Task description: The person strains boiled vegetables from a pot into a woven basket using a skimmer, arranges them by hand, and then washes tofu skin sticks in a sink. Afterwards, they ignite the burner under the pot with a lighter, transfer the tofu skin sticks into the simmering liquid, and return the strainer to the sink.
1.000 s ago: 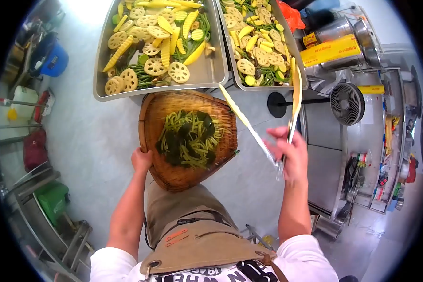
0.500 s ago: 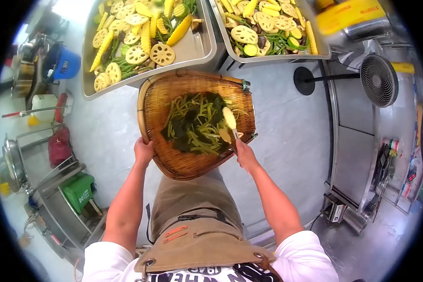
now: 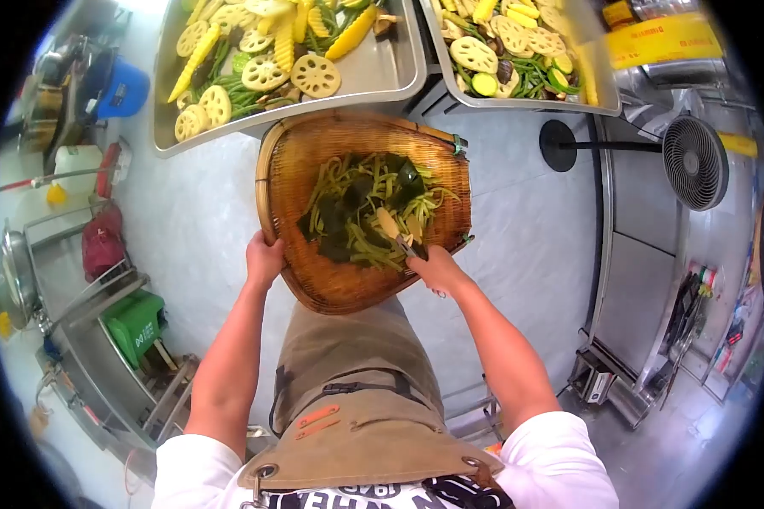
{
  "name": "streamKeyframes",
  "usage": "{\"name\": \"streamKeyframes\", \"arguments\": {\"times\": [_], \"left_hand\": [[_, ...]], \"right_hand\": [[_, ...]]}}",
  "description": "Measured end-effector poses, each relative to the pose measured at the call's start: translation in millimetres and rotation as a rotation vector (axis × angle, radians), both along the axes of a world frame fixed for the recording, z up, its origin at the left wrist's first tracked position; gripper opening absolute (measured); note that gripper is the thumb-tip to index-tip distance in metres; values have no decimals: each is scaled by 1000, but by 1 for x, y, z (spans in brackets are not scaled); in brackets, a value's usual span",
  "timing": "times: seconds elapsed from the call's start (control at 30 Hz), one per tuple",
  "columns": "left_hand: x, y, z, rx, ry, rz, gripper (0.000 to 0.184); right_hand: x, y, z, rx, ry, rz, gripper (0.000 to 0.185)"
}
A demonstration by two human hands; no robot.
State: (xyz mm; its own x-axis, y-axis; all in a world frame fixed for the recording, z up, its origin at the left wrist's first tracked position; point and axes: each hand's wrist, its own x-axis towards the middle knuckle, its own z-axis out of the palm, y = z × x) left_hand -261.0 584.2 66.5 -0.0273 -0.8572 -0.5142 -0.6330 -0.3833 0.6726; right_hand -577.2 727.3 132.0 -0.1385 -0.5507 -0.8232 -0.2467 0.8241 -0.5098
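Observation:
A woven bamboo basket (image 3: 314,284) is tilted in front of my apron, its left rim gripped by my left hand (image 3: 265,259). Green stems and dark leafy pieces (image 3: 356,208) lie in its middle. My right hand (image 3: 435,270), at the basket's lower right edge, is closed on metal tongs (image 3: 410,247). The pale tips of the tongs are slightly apart and touch the greens. Beyond the basket stands a metal tray (image 3: 382,78) with lotus root slices (image 3: 317,76), yellow crinkle-cut strips and green beans.
A second metal tray (image 3: 518,105) of similar vegetables is at the upper right. A fan (image 3: 694,162) stands on the right near a steel cabinet (image 3: 641,280). At left are a green bin (image 3: 133,322), a blue bucket (image 3: 125,88) and metal racks.
The tongs have come down from the right of the basket, where they were spread wide, into the greens, and their tips are closer together. My left hand still holds the rim.

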Motion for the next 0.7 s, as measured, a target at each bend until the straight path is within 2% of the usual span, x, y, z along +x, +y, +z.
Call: {"name": "streamKeyframes", "arguments": {"times": [0.03,0.1,0.13,0.17,0.23,0.33,0.4,0.5,0.6,0.7], "left_hand": [[-1,1,4,-34,0,-17,19],[0,-2,6,41,-12,-34,20],[2,-4,6,75,-23,-44,20],[4,-7,6,73,2,-39,20],[4,-6,8,84,51,-39,20],[-4,-13,24,231,-4,-20,21],[-5,-13,22,193,-23,-26,21],[-8,-15,29,194,-46,-28,22],[-5,-12,24,167,-28,-30,22],[-2,-14,19,120,-32,-42,22]], "right_hand": [[4,-11,10,74,-90,-18,33],[22,-18,-38,89,-34,-92,34],[35,-33,-44,94,-12,-130,34],[40,-49,-50,101,-179,-139,36],[61,-77,-43,-46,-130,-71,37],[84,-109,-61,-132,39,122,39],[98,-128,-57,-175,122,214,40],[104,-143,-22,-235,48,202,43],[92,-119,-37,-353,41,231,45],[60,-113,-7,-185,167,501,47]]}}
